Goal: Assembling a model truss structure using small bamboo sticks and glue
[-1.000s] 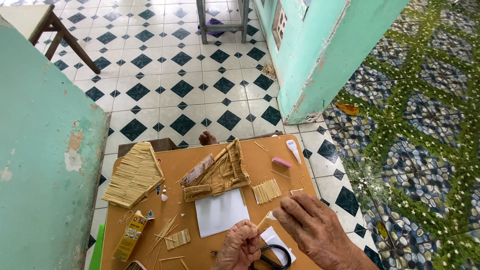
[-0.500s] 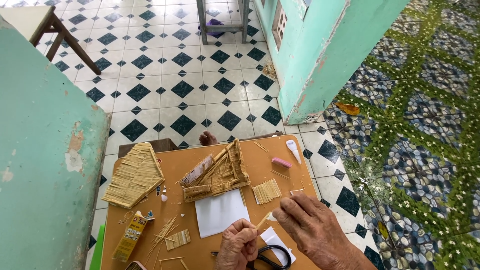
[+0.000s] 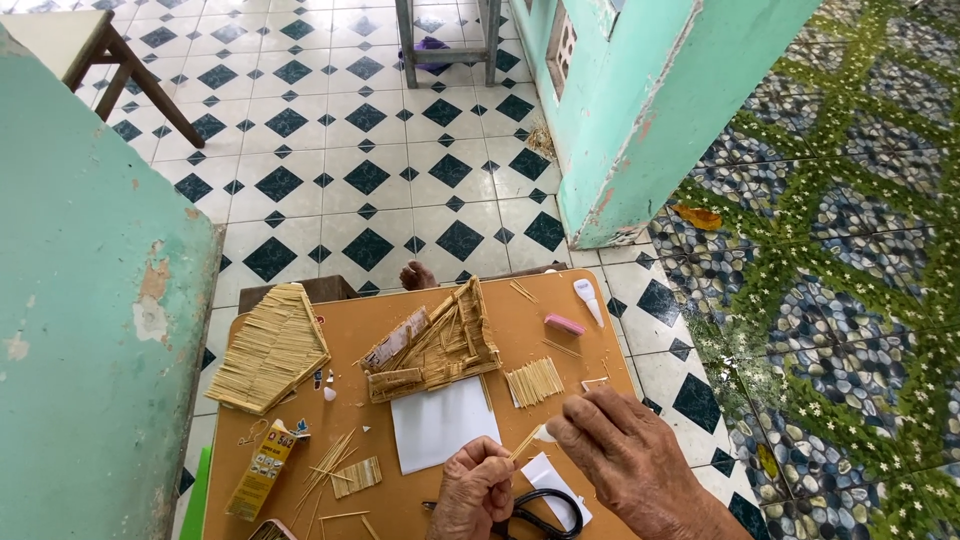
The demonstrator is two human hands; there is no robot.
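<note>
While both hands sit at the near edge of the table [image 3: 560, 300], I see the left hand [image 3: 485, 490] curled shut, pinching one thin stick [image 3: 525, 442] just near-side of the white sheet [image 3: 440, 425]. Right hand [image 3: 625, 460] is right of the sheet, fingers bent down, tips closed on a small pale piece at the stick's upper end; can't tell what it is. Scissors [image 3: 540, 515] lie between the hands, touching a paper scrap. Stick house frame [image 3: 435, 345] sits just beyond the sheet, stick bundle [image 3: 535, 380] off its far right corner, thatched roof panel [image 3: 270, 350] well left, glue box [image 3: 262, 470] left of it near the edge.
</note>
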